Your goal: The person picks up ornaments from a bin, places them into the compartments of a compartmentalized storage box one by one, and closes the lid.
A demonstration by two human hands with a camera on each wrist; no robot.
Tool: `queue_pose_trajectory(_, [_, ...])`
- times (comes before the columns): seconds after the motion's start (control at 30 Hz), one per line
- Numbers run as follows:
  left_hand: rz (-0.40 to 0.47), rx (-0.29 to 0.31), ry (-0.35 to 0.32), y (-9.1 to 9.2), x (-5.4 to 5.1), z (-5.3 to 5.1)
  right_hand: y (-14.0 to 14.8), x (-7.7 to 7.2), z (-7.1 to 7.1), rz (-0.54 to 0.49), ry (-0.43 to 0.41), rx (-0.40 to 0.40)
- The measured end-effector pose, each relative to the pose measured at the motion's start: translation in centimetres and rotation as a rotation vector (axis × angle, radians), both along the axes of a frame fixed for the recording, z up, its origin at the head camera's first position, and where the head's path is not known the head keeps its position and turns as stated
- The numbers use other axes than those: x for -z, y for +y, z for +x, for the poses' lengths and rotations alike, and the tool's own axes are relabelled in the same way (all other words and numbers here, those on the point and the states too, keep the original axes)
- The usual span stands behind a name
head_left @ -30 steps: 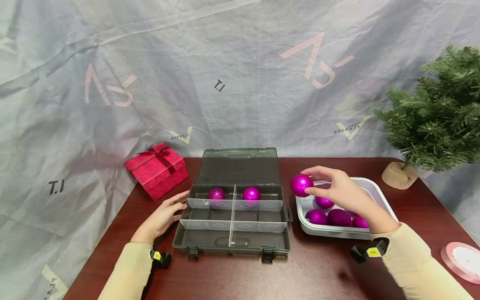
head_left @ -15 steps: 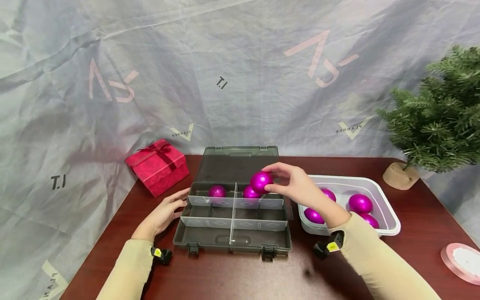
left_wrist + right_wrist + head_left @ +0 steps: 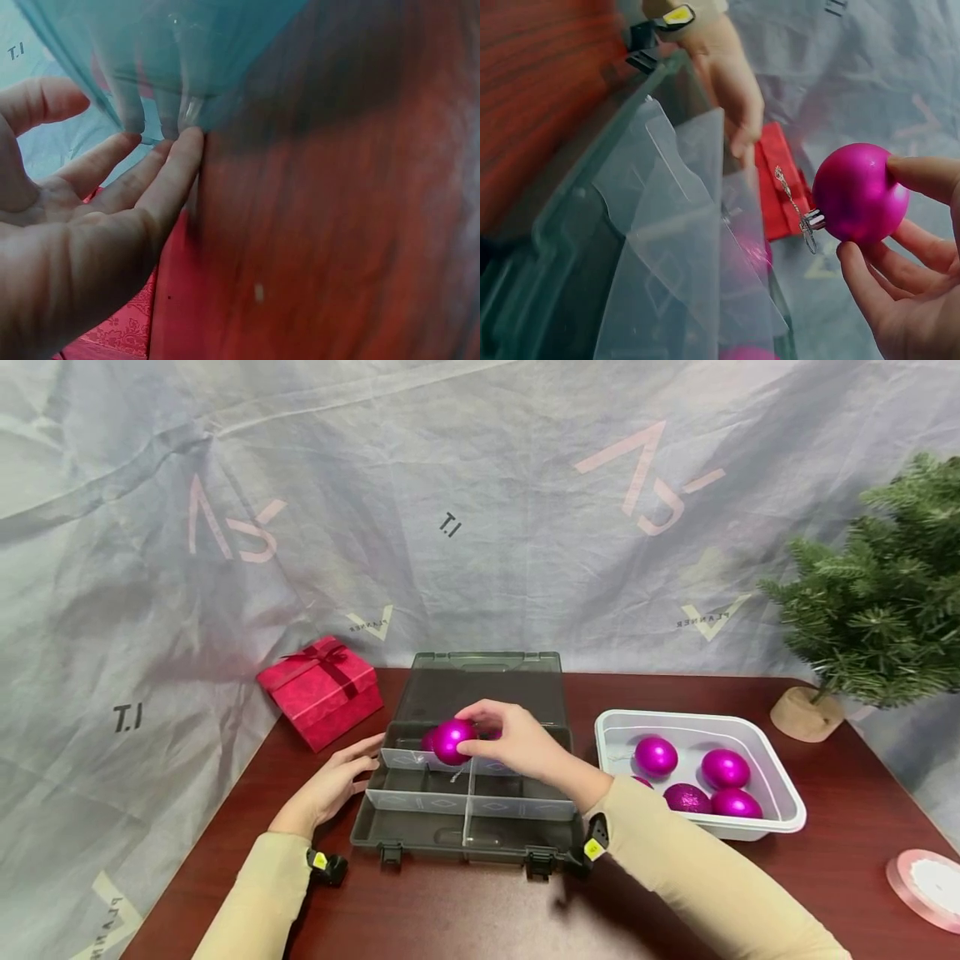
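My right hand [image 3: 517,743] pinches a magenta Christmas ball [image 3: 453,742] between thumb and fingers, above the divided plastic box [image 3: 420,823]. In the right wrist view the ball [image 3: 861,193] shows a silver cap and a thin string. Behind it in the head view, the box's back row holds a glittery ball [image 3: 427,741], mostly covered, and a second one almost wholly hidden by my right hand. My left hand [image 3: 330,787] rests its straight fingertips on the box's left side; the left wrist view shows those fingers [image 3: 184,161] touching the clear wall.
A white tub [image 3: 780,777] with several magenta balls stands right of the box. A red gift box [image 3: 326,693] lies at back left, a small fir tree [image 3: 885,585] at back right, a pink ribbon roll [image 3: 926,889] at the right edge. The box lid [image 3: 480,681] leans back raised.
My right hand has carried the magenta ball left from over the white tub, across the box's right back compartment, to over the left. My left hand has stayed at the box's side.
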State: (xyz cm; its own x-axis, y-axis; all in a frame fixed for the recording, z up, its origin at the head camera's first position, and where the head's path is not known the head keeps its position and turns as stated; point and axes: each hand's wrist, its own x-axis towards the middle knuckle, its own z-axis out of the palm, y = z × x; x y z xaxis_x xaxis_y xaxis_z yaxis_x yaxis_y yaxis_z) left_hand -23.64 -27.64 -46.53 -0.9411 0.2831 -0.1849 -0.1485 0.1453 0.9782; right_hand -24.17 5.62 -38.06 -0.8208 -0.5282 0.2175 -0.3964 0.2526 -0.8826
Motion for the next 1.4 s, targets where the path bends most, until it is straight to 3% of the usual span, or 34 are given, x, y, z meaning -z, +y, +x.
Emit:
queue_pose_trajectory(0.37, [0.002, 0.009, 0.010, 0.6, -0.1, -0.6, -4.6, 1.2, -1.1, 0.075, 0.035, -0.042])
queue_pose_trajectory(0.77, [-0.020, -0.008, -0.008, 0.4, -0.5, 0.0, -7.5, 3.2, -1.5, 0.155, 0.031, -0.102])
queue_pose_trajectory(1.1, [-0.011, -0.007, 0.003, 0.1, -0.2, 0.2, -9.1, 4.1, -1.1, 0.277, 0.182, -0.141])
queue_pose_trajectory(1.4, [-0.011, 0.000, 0.009, 0.0, -0.1, 0.0, -9.4, 4.4, -1.1, 0.347, 0.225, -0.136])
